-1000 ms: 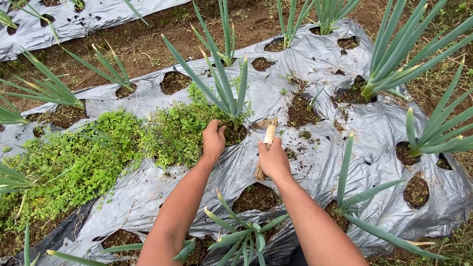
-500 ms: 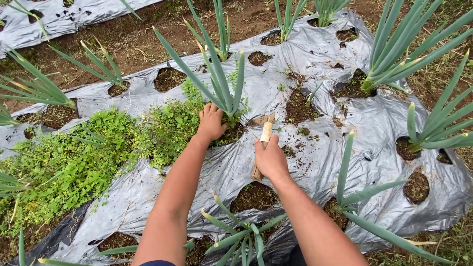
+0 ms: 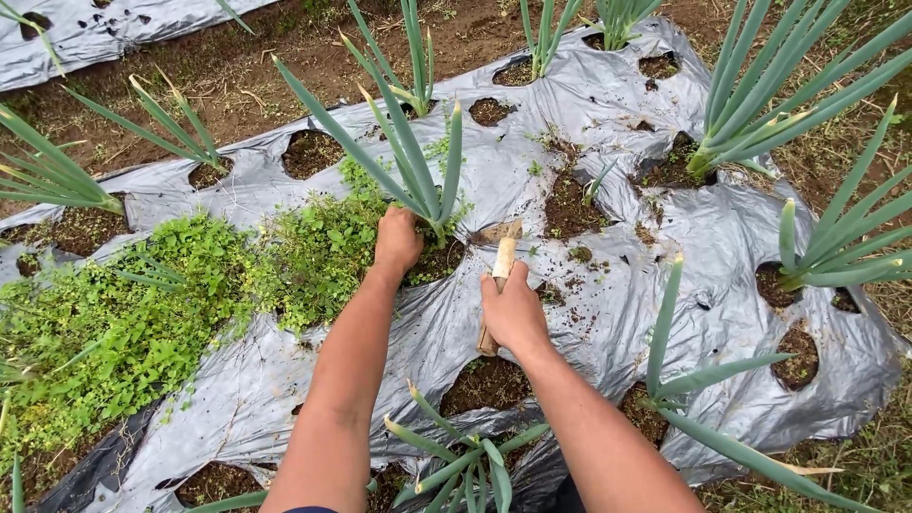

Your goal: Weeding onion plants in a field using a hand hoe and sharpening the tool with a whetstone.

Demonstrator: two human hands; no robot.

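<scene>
I see my left hand (image 3: 397,242) near the middle of the frame, fingers curled together into the weeds (image 3: 313,252) at the base of a green onion plant (image 3: 418,171); whether they actually pinch any stems I cannot tell. Just to its right, my right hand (image 3: 513,309) has its fingers clamped around a wooden-handled hand tool (image 3: 503,261), whose muddy working end points toward the upper part of the frame and lies on the grey plastic mulch sheet (image 3: 608,85). A dense patch of leafy weeds (image 3: 123,313) covers the sheet at left. Planting holes (image 3: 486,382) with dark soil dot the sheet, and tall onion leaves (image 3: 779,85) rise at upper right.
</scene>
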